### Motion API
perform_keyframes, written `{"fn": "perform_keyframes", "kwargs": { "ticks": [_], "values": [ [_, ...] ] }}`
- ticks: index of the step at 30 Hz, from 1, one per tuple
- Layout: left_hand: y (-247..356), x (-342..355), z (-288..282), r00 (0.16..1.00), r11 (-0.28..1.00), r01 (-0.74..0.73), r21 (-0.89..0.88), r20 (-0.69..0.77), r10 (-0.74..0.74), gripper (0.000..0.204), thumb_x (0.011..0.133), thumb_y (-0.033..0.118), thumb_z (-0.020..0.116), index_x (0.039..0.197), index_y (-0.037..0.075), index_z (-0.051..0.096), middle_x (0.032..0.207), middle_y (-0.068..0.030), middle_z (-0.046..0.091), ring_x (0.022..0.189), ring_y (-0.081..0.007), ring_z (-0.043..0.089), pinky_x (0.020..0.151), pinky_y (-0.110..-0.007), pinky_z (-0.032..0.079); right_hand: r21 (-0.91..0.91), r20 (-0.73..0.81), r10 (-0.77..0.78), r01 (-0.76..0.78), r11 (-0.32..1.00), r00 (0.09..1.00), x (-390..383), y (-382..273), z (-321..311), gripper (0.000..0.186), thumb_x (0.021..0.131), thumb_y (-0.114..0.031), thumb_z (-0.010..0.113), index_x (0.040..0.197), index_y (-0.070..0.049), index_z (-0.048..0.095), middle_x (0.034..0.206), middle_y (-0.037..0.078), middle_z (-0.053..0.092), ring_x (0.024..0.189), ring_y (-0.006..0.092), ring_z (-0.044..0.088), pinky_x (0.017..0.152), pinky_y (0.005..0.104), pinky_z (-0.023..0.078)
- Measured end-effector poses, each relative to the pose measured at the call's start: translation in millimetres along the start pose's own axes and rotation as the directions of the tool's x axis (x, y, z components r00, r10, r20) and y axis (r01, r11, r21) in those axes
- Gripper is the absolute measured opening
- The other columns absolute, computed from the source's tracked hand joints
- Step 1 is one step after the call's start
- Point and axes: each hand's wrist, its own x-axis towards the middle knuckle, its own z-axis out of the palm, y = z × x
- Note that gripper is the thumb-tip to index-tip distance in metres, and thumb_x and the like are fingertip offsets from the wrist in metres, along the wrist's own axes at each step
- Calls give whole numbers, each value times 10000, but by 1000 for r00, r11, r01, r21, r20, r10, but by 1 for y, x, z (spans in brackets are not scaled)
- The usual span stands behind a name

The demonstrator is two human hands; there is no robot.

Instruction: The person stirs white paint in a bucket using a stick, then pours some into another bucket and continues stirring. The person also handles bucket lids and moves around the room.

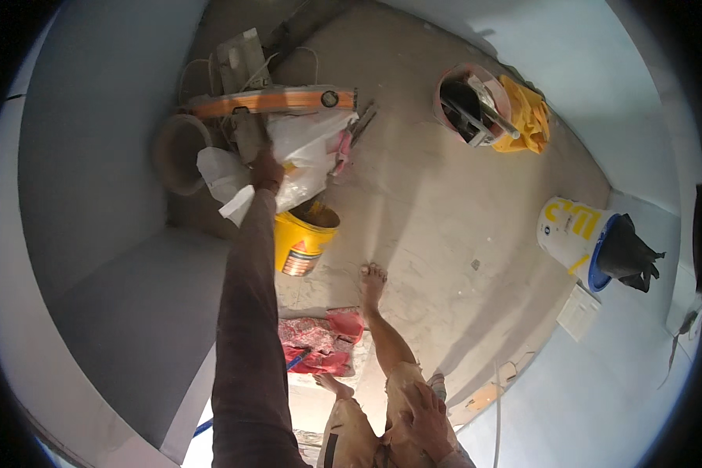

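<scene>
My left arm, in a dark sleeve, stretches forward to a pile by the left wall. My left hand (267,170) looks closed among the folds of a white plastic bag (308,148); what it grips is hidden. A greyish flat piece (248,136) lies just beyond its fingers. Close below the hand stands a yellow bucket (298,243), its inside dirty. Across the pile runs an orange spirit level (269,101). On the thigh of my light, stained trousers rests my right hand (425,415), empty, with its fingers laid out.
A round bucket (181,154) stands against the left wall. Far right, a pink-rimmed bucket (442,97) holds tools beside a yellow cloth (529,117). A white bucket (567,232) with black plastic lies tilted at the right wall. Red patterned cloth (316,343) lies near my bare feet.
</scene>
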Motion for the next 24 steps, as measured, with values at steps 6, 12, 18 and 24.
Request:
{"fn": "perform_keyframes", "kwargs": {
  "ticks": [6,12,18,24],
  "values": [
    [-18,24,-15,999,989,48,142,-6,-48,400,753,55,523,1151,68,556,1091,-195,588,1044,-362,538,885,-395,440,-15,-44,-15,15,1000,999,2,3,1,572,715,-193,641,1257,-166,462,1301,86,418,1230,274,390,928,485,332],
    [45,-90,4,841,999,-15,52,-539,40,614,757,179,606,1312,63,370,1339,-186,332,1242,-381,307,1011,-517,244,-21,-49,-10,9,1000,999,9,3,2,558,715,-205,647,1249,-170,488,1299,102,416,1216,298,395,954,476,334],
    [75,-167,17,814,973,155,-172,-535,-225,586,771,239,593,1284,45,386,1275,-203,387,1211,-376,331,994,-512,241,-17,11,-6,7,1000,1000,13,6,0,561,733,-236,648,1270,-196,491,1327,107,385,1225,322,376,989,472,321],
    [50,-72,14,864,956,286,-61,-416,-285,752,738,427,651,1350,110,352,1370,-135,349,1297,-287,283,1072,-568,76,-9,17,7,-7,1000,1000,15,4,-1,563,739,-230,644,1278,-191,484,1324,109,387,1226,326,373,991,476,320]
  ]
}}
